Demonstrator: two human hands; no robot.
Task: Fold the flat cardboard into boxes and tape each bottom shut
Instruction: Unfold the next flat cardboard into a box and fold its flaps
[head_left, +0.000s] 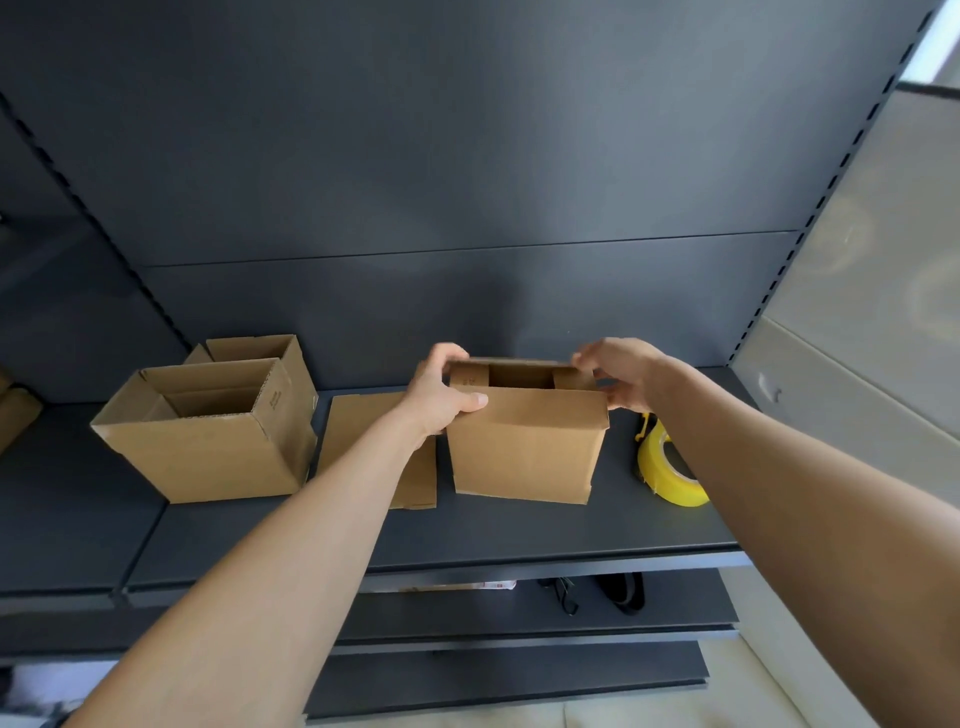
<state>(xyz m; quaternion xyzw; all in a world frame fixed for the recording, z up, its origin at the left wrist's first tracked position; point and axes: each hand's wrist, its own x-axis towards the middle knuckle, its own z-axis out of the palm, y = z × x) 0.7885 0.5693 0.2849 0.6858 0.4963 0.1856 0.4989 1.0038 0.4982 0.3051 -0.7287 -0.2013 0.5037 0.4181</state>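
We fold a box (524, 452) shut.
Flaps gripped by left hand (441, 397) and right hand (621, 374); tape roll (670, 475) likely next.

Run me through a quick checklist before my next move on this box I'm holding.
1. Left hand grips the box at its top left corner: ok.
2. Right hand holds its top right corner: ok.
3. Top flaps folded shut: not ok, a gap shows between them.
4. Yellow tape roll on the shelf right of the box: ok.
5. Tape end free: cannot tell.
6. Underside of the box: cannot tell, hidden.
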